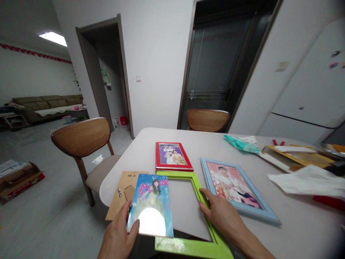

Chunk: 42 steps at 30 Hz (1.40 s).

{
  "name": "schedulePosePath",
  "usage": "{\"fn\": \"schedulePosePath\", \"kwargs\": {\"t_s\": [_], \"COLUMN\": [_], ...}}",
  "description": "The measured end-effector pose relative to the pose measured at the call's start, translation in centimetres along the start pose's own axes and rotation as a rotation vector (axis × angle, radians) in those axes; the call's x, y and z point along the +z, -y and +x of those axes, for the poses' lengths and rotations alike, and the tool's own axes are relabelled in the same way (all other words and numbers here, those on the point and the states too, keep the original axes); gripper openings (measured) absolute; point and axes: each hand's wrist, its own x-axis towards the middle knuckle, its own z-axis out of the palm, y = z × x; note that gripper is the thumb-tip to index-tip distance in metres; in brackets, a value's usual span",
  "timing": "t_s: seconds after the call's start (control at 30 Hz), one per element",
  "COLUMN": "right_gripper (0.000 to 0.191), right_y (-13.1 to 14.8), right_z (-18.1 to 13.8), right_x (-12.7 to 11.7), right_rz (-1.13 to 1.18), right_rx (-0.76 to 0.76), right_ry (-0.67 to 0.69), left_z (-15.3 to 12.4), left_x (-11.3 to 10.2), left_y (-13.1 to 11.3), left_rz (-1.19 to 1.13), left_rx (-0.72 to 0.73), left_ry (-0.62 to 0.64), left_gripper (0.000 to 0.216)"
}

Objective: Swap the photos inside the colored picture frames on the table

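Pinched at its left edge, a glossy photo with a blue background is in my left hand. The photo overlaps the left side of a green picture frame, whose opening shows the table through it. My right hand grips the green frame's right side, thumb and fingers around the bar. Under and left of the photo lies a brown backing board with small metal clips. Beyond the green frame is a red picture frame holding a photo. To the right lies a light blue picture frame with a picture in it.
The white table has a teal plastic wrapper, a white paper sheet and flat packaging at its right. Wooden chairs stand at the left and far side. A cardboard box sits on the floor.
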Motion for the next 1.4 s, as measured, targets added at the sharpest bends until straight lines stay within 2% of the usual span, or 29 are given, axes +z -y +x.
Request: {"fn": "schedulePosePath", "kwargs": {"t_s": [0.27,0.43,0.57,0.7,0.77,0.8,0.87,0.97,1.03,1.1,1.2,1.27,1.33,1.4], "right_gripper": [0.041,0.039,0.038,0.034,0.031,0.030,0.030,0.037,0.041,0.037,0.024,0.022,0.027,0.032], "right_y": [0.1,0.9,2.1,3.7,4.7,5.3,6.4,7.7,8.3,8.4,7.3,5.8,4.1,2.6], "right_z": [-0.1,-0.1,-0.2,-0.4,-0.5,-0.6,-0.7,-0.5,-0.3,0.0,0.5,0.9,1.3,1.7], "right_x": [-0.4,-1.0,-0.8,-0.6,-0.6,-0.6,-0.4,0.4,1.0,1.3,1.0,0.4,-0.3,-0.7], "right_rz": [-0.087,-0.069,0.022,0.227,0.366,0.444,0.626,0.953,1.207,1.482,1.764,1.778,1.701,1.590], "right_rx": [-0.004,-0.007,-0.064,-0.201,-0.264,-0.281,-0.263,-0.104,0.036,0.138,0.241,0.306,0.361,0.396], "right_ry": [0.029,-0.033,-0.044,0.002,0.029,0.045,0.086,0.198,0.286,0.319,0.175,0.071,0.070,0.093], "left_z": [-0.7,-0.7,-0.3,0.1,0.3,0.4,0.7,0.9,0.7,0.3,-0.2,-0.2,0.1,0.3], "left_x": [-0.3,0.4,1.9,2.0,1.2,0.6,-0.8,-2.0,-1.7,-0.4,2.2,3.4,3.9,3.7], "left_y": [0.0,-1.1,-1.3,-1.1,-1.5,-1.9,-3.1,-5.6,-7.4,-8.7,-9.4,-8.9,-8.1,-7.1], "left_rz": [0.321,0.333,0.395,0.315,0.159,0.052,-0.207,-0.665,-0.959,-1.189,-1.382,-1.411,-1.338,-1.154], "left_rx": [0.152,0.501,0.625,0.672,0.615,0.543,0.300,-0.126,-0.275,-0.315,-0.322,-0.320,-0.293,-0.235], "left_ry": [-0.013,0.028,0.036,-0.082,-0.149,-0.172,-0.213,-0.229,-0.210,-0.149,-0.001,0.048,0.056,0.065], "left_gripper": [0.039,0.054,0.060,0.053,0.050,0.047,0.037,0.037,0.044,0.047,0.048,0.051,0.058,0.059]}}
